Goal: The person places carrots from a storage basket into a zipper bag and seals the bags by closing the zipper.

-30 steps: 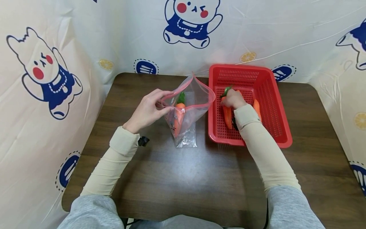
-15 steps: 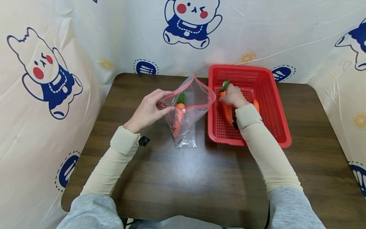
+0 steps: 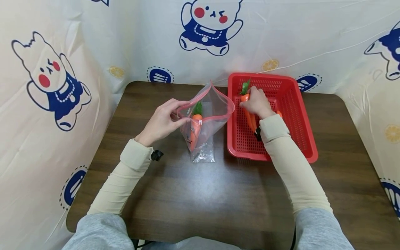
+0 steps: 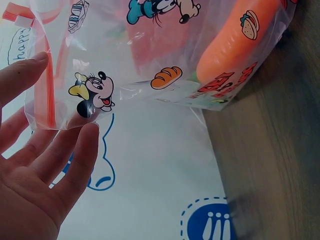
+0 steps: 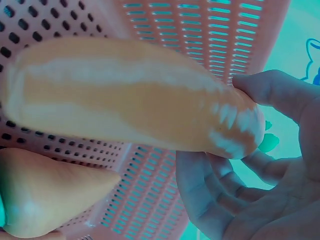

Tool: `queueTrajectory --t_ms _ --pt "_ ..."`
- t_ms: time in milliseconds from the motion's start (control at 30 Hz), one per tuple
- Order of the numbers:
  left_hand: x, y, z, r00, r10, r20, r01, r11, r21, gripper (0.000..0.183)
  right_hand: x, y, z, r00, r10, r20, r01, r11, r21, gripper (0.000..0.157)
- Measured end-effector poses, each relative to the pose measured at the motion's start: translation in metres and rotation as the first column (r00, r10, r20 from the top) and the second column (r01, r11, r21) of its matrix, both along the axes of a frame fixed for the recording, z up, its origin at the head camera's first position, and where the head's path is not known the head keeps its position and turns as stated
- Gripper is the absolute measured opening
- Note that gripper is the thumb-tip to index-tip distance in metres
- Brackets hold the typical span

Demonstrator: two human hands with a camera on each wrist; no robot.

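I can read one word from here: "happy", in blue at the upper left of the left wrist view, though I cannot tell whether it belongs to the bag (image 4: 122, 60) or the sheet (image 4: 165, 160) behind. The bag carries a mouse face (image 4: 97, 92), a bread roll (image 4: 166, 78), a sandwich (image 4: 250, 26) and red marks (image 4: 225, 82) I cannot make out. I get those prints clearly only in that view; my head view shows instead the pink-rimmed mouth gaping mid-frame, a carrot (image 3: 195, 132) inside with its green top toward the upper edge.

The left hand (image 3: 163, 117) holds the left side of that rim, thumb and fingers set apart around it. The right hand (image 3: 257, 102), right of centre, grips a second carrot (image 3: 250, 121) near its leafy end, over the left part of the red basket (image 3: 298, 114). My right wrist view, tinted teal, adds the thumb on one side, fingers curled on the other, and a third carrot (image 5: 55, 192) at the lower left.

I count at least three carrots, one bag and one basket on the table (image 3: 187, 205), plus four blue badges (image 3: 160, 75) and three orange slices (image 3: 269, 65) on the sheet
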State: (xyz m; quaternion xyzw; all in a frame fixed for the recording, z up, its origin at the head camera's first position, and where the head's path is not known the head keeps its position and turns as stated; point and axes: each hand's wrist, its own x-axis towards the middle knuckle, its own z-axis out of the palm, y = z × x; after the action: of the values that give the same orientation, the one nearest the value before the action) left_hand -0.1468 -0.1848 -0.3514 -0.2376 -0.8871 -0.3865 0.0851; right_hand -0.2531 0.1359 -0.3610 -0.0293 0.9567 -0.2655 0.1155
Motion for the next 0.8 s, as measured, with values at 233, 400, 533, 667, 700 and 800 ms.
queueTrajectory --t_ms 233,400,533,667,700,800 --pt "0.001 0.000 0.000 1.000 -0.005 0.000 0.005 1.000 0.008 0.048 0.003 -0.001 0.005 0.999 -0.024 -0.028 0.023 1.000 -0.015 0.058" --pt "0.001 0.000 0.000 1.000 -0.006 0.005 0.006 1.000 0.011 0.048 0.005 -0.001 0.009 0.997 -0.046 -0.055 0.044 0.998 -0.038 0.058" --pt "0.002 0.000 0.000 1.000 0.001 0.006 -0.001 1.000 0.004 0.049 0.006 -0.001 0.012 0.995 -0.060 -0.077 0.055 0.997 -0.059 0.058" --pt "0.002 0.000 0.001 1.000 0.003 -0.001 -0.003 1.000 0.001 0.049 0.007 -0.002 0.015 0.994 -0.069 -0.088 0.062 0.995 -0.072 0.058" --pt "0.002 0.000 0.001 1.000 0.003 -0.003 -0.003 1.000 0.002 0.049 0.007 -0.002 0.016 0.993 -0.071 -0.092 0.064 0.995 -0.077 0.058" --pt "0.002 -0.001 0.001 1.000 0.006 -0.006 -0.006 1.000 -0.001 0.049 0.008 -0.002 0.018 0.992 -0.076 -0.102 0.066 0.993 -0.095 0.058"
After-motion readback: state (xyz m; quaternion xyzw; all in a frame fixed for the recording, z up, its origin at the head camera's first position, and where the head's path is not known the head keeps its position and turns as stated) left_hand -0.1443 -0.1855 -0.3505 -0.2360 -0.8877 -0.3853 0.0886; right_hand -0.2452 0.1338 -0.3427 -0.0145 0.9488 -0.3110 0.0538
